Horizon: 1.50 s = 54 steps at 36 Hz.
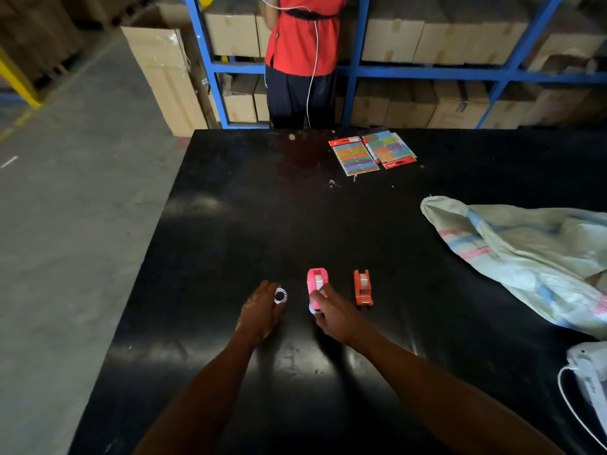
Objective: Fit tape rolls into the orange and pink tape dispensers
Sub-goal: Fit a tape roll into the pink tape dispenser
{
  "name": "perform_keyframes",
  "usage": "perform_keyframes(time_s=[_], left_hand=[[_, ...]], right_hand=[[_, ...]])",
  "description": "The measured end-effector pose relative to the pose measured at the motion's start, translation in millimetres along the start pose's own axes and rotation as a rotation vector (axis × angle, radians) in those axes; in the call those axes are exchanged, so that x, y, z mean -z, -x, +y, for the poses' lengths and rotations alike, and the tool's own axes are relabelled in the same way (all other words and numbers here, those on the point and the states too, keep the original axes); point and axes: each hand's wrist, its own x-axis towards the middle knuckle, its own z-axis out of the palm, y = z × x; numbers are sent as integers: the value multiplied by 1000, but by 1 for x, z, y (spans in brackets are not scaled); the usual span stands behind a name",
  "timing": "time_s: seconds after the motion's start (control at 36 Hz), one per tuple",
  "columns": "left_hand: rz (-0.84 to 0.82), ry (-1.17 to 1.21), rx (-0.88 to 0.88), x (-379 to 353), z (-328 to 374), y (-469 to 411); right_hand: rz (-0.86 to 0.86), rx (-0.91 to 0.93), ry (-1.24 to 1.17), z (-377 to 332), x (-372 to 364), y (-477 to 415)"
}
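On the black table (249,224) stands a pink tape dispenser (316,284) with a pale tape roll showing in its top. My right hand (331,315) grips its near end with the fingertips. Just to the right stands an orange tape dispenser (362,288), also with a pale roll in it, untouched. My left hand (261,311) rests to the left, its fingers touching a small white tape roll (280,296) that lies flat on the table.
Two packs of coloured sticky labels (371,152) lie at the far side. A pale woven sack (525,257) covers the right side. A white item with a cord (588,382) sits at the near right. A person in red (302,44) stands behind the table by blue shelving.
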Motion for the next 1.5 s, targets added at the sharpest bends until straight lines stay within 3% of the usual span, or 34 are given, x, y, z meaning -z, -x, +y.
perform_keyframes(time_s=[0.22, 0.5, 0.72, 1.5], left_hand=[[-122, -40, 22, 33, -42, -34], [-249, 10, -13, 18, -47, -51], [-220, 11, 11, 8, -43, -52], [-224, -72, 90, -1, -31, -61]], right_hand=[[-2, -5, 103, -41, -8, -75], [-111, -29, 385, -31, -24, -105], [-110, -50, 519, -29, -25, -106], [-116, -84, 436, -30, -28, -95]])
